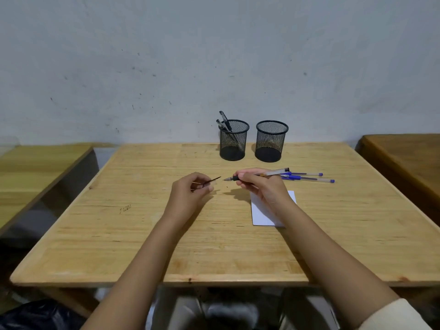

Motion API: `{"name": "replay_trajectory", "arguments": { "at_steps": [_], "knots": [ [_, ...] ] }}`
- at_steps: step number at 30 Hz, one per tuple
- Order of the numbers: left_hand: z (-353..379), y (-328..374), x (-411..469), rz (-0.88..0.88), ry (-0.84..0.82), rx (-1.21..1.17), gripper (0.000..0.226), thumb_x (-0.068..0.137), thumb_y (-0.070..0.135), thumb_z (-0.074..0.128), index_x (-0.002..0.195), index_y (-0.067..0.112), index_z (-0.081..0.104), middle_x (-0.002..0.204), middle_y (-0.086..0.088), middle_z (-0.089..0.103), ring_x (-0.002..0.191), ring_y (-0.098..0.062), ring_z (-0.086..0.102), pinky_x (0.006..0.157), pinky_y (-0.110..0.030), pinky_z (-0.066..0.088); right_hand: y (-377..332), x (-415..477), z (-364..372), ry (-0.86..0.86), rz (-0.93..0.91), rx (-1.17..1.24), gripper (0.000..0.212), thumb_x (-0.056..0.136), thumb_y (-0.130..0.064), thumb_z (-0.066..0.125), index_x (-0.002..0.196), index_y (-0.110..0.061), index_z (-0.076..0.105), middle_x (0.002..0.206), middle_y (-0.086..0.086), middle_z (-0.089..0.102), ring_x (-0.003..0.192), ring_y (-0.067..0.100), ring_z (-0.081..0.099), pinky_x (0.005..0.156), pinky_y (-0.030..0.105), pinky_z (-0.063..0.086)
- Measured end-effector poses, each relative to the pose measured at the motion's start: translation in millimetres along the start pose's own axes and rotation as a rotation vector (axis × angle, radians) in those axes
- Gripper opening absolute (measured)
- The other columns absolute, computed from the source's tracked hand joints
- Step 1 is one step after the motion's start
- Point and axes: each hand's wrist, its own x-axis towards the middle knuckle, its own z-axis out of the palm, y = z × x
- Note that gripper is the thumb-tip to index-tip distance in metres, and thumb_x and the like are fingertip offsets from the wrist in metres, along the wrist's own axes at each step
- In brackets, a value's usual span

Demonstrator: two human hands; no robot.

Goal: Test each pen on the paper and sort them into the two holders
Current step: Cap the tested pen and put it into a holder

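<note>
My right hand [259, 184] grips a clear-barrelled black pen [273, 173], bare tip pointing left, just above the table. My left hand [190, 190] pinches the pen's thin dark cap [212, 181], pointed toward that tip with a small gap between. A white sheet of paper [262, 215] lies under my right wrist, partly hidden. Blue-capped pens [309, 177] lie on the table right of my right hand. Two black mesh holders stand at the back: the left holder [233, 141] has two black pens in it, the right holder [271, 141] looks empty.
The wooden table [119, 234] ends against a grey wall. Another light wooden table [35, 167] stands to the left and a darker one [404, 158] to the right, with gaps between. A black bag [40, 315] lies on the floor at lower left.
</note>
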Motion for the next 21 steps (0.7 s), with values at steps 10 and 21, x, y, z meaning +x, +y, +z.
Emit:
{"name": "replay_trajectory", "arguments": {
  "at_steps": [10, 21],
  "knots": [
    [11.5, 24.9, -0.4, 0.024, -0.068, -0.278, 0.016, 0.074, 0.004, 0.075, 0.081, 0.018, 0.071, 0.074, 0.005, 0.071, 0.070, -0.003, 0.064, 0.070, -0.013, 0.050, -6.9, -5.9, 4.4, -0.053, 0.026, 0.076, 0.010, 0.081, 0.004, 0.063, 0.091, 0.002, 0.065, 0.066, 0.006, 0.070, 0.061, 0.010, 0.067, 0.061, 0.014, 0.054],
    [19.5, 25.9, -3.6, 0.044, -0.021, -0.321, 0.020, 0.073, 0.002, 0.074, 0.079, 0.020, 0.071, 0.065, 0.009, 0.071, 0.067, -0.004, 0.067, 0.070, -0.016, 0.053, -14.7, -1.8, 0.3, -0.109, 0.012, 0.034, 0.010, 0.081, 0.010, 0.059, 0.085, 0.002, 0.063, 0.065, 0.007, 0.070, 0.062, 0.013, 0.069, 0.061, 0.015, 0.054]
  ]
}}
